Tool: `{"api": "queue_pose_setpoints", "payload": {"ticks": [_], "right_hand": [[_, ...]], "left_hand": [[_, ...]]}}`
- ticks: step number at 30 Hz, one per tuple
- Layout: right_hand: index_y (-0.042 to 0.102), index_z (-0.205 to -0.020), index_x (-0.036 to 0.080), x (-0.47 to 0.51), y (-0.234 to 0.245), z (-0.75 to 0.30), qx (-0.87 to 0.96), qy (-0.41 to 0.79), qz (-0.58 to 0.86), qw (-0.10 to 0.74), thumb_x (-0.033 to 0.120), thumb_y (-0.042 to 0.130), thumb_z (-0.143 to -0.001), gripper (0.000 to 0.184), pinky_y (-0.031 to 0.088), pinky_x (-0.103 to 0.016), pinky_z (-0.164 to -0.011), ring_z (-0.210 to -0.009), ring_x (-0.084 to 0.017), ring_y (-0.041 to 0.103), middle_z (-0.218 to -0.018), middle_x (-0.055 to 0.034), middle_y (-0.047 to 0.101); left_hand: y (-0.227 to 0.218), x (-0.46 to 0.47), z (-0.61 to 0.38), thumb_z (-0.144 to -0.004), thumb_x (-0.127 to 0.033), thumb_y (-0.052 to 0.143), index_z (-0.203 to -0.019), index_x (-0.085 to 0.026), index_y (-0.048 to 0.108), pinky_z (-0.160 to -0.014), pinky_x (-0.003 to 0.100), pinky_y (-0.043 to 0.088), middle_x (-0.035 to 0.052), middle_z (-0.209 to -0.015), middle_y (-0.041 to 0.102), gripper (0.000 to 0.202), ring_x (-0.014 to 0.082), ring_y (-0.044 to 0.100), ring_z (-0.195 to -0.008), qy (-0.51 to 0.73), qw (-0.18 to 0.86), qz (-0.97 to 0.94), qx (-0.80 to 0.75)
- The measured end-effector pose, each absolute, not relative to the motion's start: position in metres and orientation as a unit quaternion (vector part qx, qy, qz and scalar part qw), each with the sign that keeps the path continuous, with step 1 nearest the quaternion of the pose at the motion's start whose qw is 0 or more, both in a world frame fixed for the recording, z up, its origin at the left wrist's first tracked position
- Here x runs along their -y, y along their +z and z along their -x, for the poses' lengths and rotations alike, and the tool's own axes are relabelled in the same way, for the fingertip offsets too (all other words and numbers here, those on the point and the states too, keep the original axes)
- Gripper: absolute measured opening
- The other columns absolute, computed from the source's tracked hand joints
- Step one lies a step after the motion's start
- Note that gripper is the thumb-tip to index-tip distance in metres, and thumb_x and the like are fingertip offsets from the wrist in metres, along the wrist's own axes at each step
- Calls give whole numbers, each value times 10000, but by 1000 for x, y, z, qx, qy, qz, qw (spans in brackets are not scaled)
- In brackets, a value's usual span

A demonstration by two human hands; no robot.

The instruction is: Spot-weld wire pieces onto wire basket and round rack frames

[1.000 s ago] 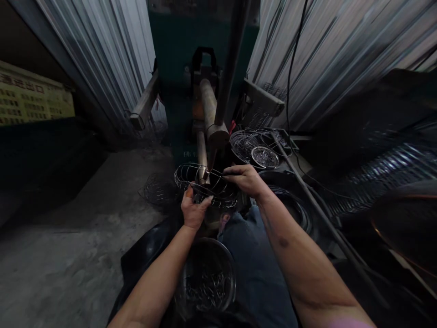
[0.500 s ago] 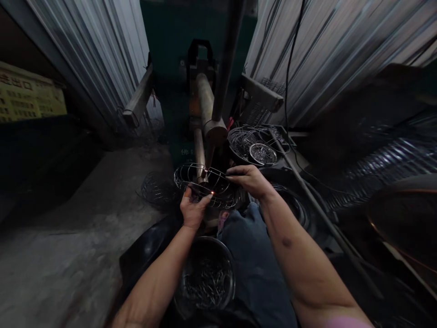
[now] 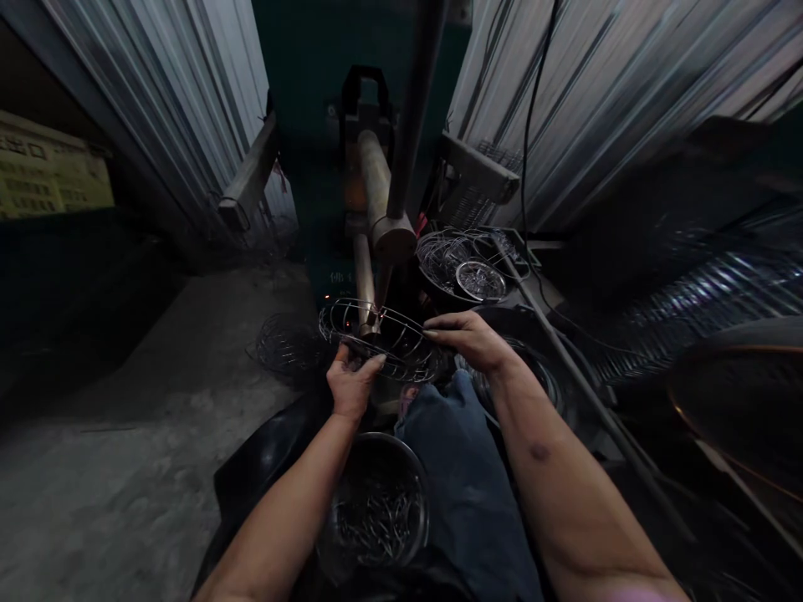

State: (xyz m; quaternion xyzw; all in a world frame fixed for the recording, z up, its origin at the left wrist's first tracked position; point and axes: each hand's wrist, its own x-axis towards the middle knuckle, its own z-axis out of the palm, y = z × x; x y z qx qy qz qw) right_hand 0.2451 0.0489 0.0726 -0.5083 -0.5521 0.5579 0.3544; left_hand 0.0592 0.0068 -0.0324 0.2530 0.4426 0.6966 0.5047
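left hand (image 3: 351, 386) and right hand (image 3: 472, 341) both gripping wire basket (image 3: 401, 344) at welder tip (image 3: 375, 313); bowl (image 3: 376, 510) of small parts looks far from used up.

Dim in here, very dim. Pale light catches the corrugated walls (image 3: 188, 109) at upper left and upper right, streaked and stretched by the wide lens. The wire basket (image 3: 382, 334) glints faintly at centre. The floor (image 3: 125, 468) at lower left is murky grey, and the right side sinks into smeared black shadow.
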Motion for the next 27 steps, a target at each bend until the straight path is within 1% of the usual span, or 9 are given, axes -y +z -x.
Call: {"api": "queue_pose_setpoints", "payload": {"ticks": [4, 8, 10, 13, 14, 16, 19, 23, 27], "right_hand": [[760, -780, 167, -57, 80, -221, 611, 495, 485, 382, 411, 787, -565, 326, 486, -307, -666, -669, -163, 606, -717, -29, 698], [752, -712, 171, -67, 88, -201, 630, 465, 493, 380, 410, 775, -552, 289, 467, -300, -671, -666, -164, 593, -675, -12, 676], [743, -691, 171, -68, 89, -200, 626, 471, 494, 376, 391, 765, -565, 254, 453, -285, -645, -641, -150, 577, -646, -2, 657], [743, -751, 179, -65, 90, -212, 611, 524, 477, 354, 382, 737, -623, 240, 431, -262, -582, -590, -124, 549, -635, 10, 643], [743, -775, 182, -64, 90, -218, 603, 540, 474, 345, 381, 741, -625, 250, 431, -259, -572, -584, -120, 547, -645, 8, 648], [742, -783, 178, -60, 90, -228, 590, 551, 485, 336, 372, 774, -584, 280, 441, -265, -571, -583, -122, 550, -661, -1, 660], [737, -736, 165, -59, 90, -232, 587, 523, 508, 351, 348, 792, -530, 280, 447, -279, -581, -575, -124, 539, -642, -3, 650], [723, -688, 169, -66, 89, -211, 620, 478, 485, 390, 349, 753, -561, 222, 436, -271, -612, -592, -115, 521, -625, 17, 617], [710, -676, 161, -72, 90, -196, 631, 469, 478, 391, 377, 752, -571, 244, 419, -258, -592, -581, -109, 499, -589, 31, 577]], "left_hand": [[-27, -6, -59, -486, -228, 851, -932, -160, 638, -716, 268, 484, -16, -790, 663, 498, 117, 605, -691, 712, 521, -190, -431], [-22, -9, -56, -462, -236, 855, -917, -152, 629, -672, 267, 478, -19, -771, 651, 515, 114, 595, -669, 709, 528, -170, -435], [-21, -10, -57, -445, -236, 859, -907, -154, 628, -671, 272, 479, -19, -770, 650, 523, 117, 601, -672, 706, 535, -160, -435], [-20, -10, -59, -436, -228, 861, -872, -147, 627, -683, 277, 482, -5, -792, 654, 502, 125, 612, -699, 699, 549, -147, -434], [-20, -10, -59, -434, -221, 861, -862, -144, 624, -683, 278, 483, -3, -791, 651, 495, 125, 611, -702, 697, 553, -143, -434], [-20, -9, -59, -430, -202, 860, -850, -143, 616, -681, 283, 486, -8, -777, 641, 489, 122, 605, -694, 693, 562, -134, -432], [-19, -7, -58, -437, -195, 850, -849, -149, 605, -686, 307, 494, -19, -762, 630, 483, 117, 594, -675, 686, 578, -117, -426], [-19, -8, -54, -465, -212, 832, -871, -159, 598, -700, 347, 499, -23, -736, 631, 472, 124, 595, -654, 678, 596, -94, -419], [-22, -12, -51, -466, -209, 830, -871, -160, 599, -721, 359, 495, -24, -718, 630, 469, 132, 605, -659, 676, 601, -79, -418]]}}
